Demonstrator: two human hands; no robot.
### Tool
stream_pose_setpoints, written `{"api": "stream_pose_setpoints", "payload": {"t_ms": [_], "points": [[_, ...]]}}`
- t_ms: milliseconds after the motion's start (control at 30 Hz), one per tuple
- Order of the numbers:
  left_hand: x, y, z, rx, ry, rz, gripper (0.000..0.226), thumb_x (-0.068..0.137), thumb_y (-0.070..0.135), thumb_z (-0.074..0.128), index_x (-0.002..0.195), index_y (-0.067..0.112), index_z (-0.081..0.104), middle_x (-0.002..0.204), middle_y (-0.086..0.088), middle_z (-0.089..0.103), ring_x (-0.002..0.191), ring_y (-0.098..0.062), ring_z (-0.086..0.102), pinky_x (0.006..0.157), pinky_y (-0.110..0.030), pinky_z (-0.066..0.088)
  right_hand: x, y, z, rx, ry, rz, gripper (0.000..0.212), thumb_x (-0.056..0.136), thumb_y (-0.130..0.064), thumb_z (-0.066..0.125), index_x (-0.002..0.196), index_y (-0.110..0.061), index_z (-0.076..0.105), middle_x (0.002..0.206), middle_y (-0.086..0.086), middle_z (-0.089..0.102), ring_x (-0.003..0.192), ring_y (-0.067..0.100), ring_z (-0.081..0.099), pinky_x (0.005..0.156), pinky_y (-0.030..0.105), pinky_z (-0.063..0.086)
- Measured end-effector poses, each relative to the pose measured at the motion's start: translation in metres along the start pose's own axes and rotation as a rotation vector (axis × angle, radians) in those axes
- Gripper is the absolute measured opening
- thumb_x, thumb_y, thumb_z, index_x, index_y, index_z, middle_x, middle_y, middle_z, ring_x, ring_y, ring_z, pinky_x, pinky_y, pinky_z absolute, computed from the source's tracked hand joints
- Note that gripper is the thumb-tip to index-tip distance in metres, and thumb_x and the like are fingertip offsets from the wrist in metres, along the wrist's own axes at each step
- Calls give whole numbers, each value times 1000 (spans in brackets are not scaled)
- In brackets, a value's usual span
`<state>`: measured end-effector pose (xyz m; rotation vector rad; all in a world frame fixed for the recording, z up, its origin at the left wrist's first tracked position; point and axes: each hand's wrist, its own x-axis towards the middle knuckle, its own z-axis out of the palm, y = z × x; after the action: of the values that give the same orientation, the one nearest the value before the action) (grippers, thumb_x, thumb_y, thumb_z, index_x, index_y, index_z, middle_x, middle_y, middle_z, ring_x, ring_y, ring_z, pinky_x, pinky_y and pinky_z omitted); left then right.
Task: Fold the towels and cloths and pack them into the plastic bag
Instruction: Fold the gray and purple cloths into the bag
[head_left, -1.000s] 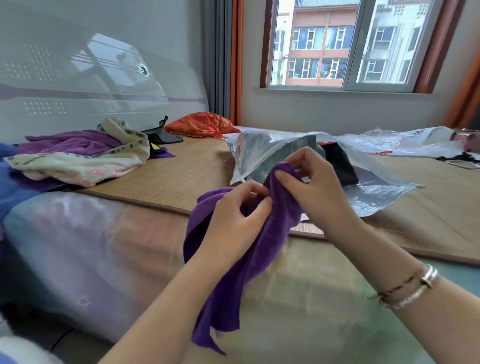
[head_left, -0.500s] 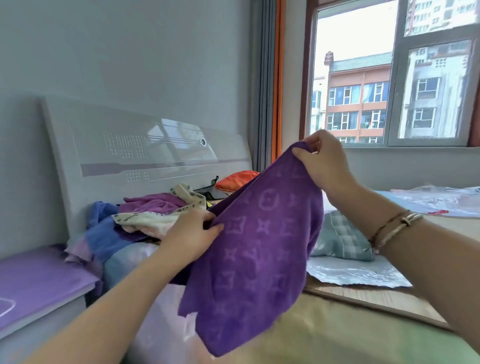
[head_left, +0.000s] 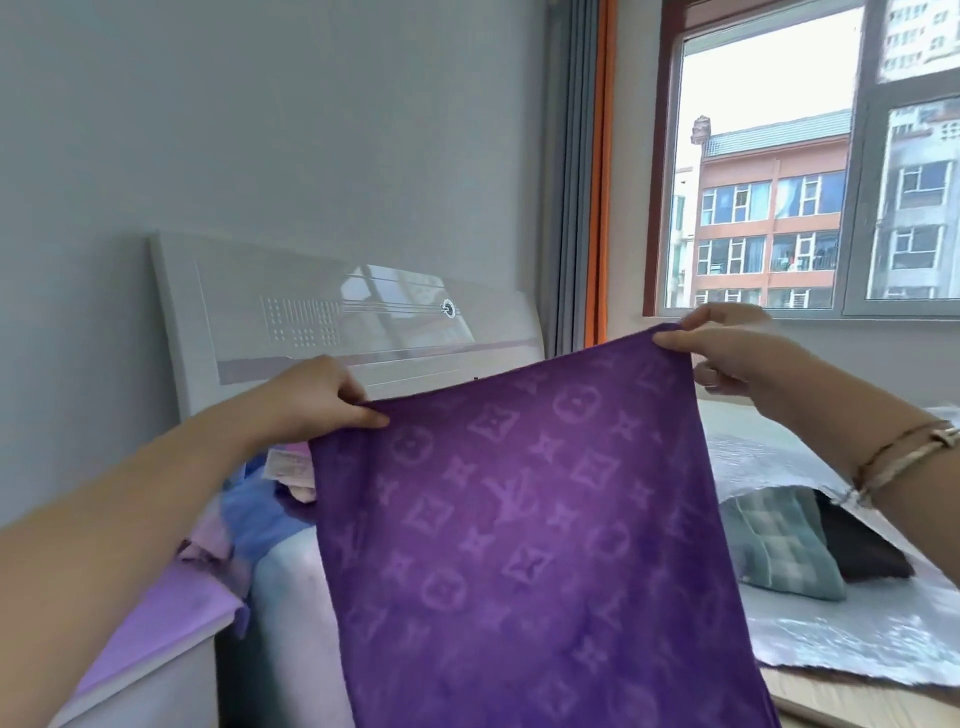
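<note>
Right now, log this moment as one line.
left hand: pinches towel corner | right hand: pinches other corner | purple towel: spread, hanging, unfolded

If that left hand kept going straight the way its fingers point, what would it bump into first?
The left hand points right, along the purple towel top edge it pinches. Following that edge, it would probably first meet the right hand at the other corner, though depth is uncertain.

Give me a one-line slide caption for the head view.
Left hand and right hand pinch the patterned purple towel's top corners, spreading it flat above the bed.
</note>
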<state>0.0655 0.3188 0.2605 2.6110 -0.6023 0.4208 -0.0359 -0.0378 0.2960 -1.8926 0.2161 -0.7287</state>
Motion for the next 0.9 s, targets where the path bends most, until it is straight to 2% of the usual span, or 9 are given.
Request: {"api": "stream_pose_setpoints", "payload": {"t_ms": [133,233,300,433,500,567,700,800,900], "points": [[29,-40,7,120,-130,-65,34,80,32,75,70,0,68,63,-8,54,59,-17,43,55,-25,31,28,11,26,-27,-244,218,10,91,-6,63,88,-8,54,86,11,65,47,19,67,36,19,47],[56,-59,14,207,-91,-80,19,79,28,77,78,9,74,65,-6,62,57,-13,49,47,-14,30,51,17,56,98,-385,389,4,96,-2,52,93,1,52,98,20,63,62,35,71,51,41,59],[76,-69,12,227,-16,-105,19,78,25,78,90,10,76,77,-7,71,66,-15,56,55,-19,36,70,17,77,119,-437,433,11,100,-5,45,100,2,54,101,20,63,65,36,71,63,46,58],[117,-85,-16,65,430,-122,17,78,11,75,95,9,76,94,-13,73,87,-28,63,77,-29,45,111,-2,106,318,-388,225,23,102,-8,43,121,2,52,117,14,62,91,29,66,96,44,51],[128,-87,-32,21,608,-88,22,79,2,66,97,11,75,97,-11,72,93,-31,64,84,-38,51,123,-12,116,473,-276,76,14,101,-5,44,109,3,51,115,16,56,92,25,63,90,39,55],[132,-87,-40,25,667,-33,30,78,-3,59,99,12,74,100,-9,72,94,-29,64,86,-40,52,130,-16,123,551,-176,-36,3,100,-3,46,102,-1,46,114,17,50,97,23,60,79,31,58],[115,-88,-22,-42,620,49,25,81,-6,61,97,9,74,92,-3,69,86,-22,63,81,-30,45,131,11,119,497,-120,-91,9,99,-4,48,105,-5,41,114,18,48,97,22,58,74,24,57],[88,-101,16,-146,448,17,24,79,-9,65,87,11,73,86,-2,70,82,-20,63,78,-24,43,115,55,111,61,-160,-62,9,98,-11,51,103,-7,45,108,18,57,95,25,58,68,26,50],[54,-114,58,-308,239,-53,33,77,-15,64,83,17,59,85,-6,66,72,-16,58,64,-12,44,94,107,106,-217,-259,-18,12,94,-11,58,88,-10,48,90,15,59,79,22,54,67,32,42]]}}
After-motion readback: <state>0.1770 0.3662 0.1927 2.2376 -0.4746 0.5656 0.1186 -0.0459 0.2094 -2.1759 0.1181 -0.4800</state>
